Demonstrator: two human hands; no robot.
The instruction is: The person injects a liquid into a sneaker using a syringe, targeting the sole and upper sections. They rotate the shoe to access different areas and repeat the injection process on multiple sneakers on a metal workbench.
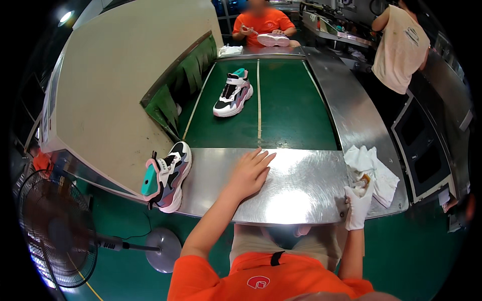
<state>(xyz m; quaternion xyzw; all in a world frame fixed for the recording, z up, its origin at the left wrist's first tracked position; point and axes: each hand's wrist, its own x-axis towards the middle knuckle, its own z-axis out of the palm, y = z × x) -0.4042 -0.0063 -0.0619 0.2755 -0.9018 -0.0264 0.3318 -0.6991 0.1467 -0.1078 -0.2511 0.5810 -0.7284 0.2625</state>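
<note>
My left hand (pixel 250 174), bare, lies with its fingers stretched out on the metal table end (pixel 296 188), its fingertips at the edge of the green belt. It holds nothing. My right hand (pixel 358 206), in a white glove, is at the table's right corner by crumpled white cloths (pixel 384 178). Its fingers are closed around something small, pale and brownish that I cannot make out. Left of my left hand, a white, black and pink sneaker (pixel 173 175) with a teal insert stands at the table's left edge. A similar sneaker (pixel 233 95) rests on the green belt (pixel 291 105).
Beside the belt on the left is a large beige housing (pixel 115 90) with green flaps (pixel 163 108). A fan (pixel 60 231) stands at lower left. Across the belt a person in orange (pixel 263 25) holds a pinkish shoe (pixel 273 40). Another person (pixel 401 47) stands at right.
</note>
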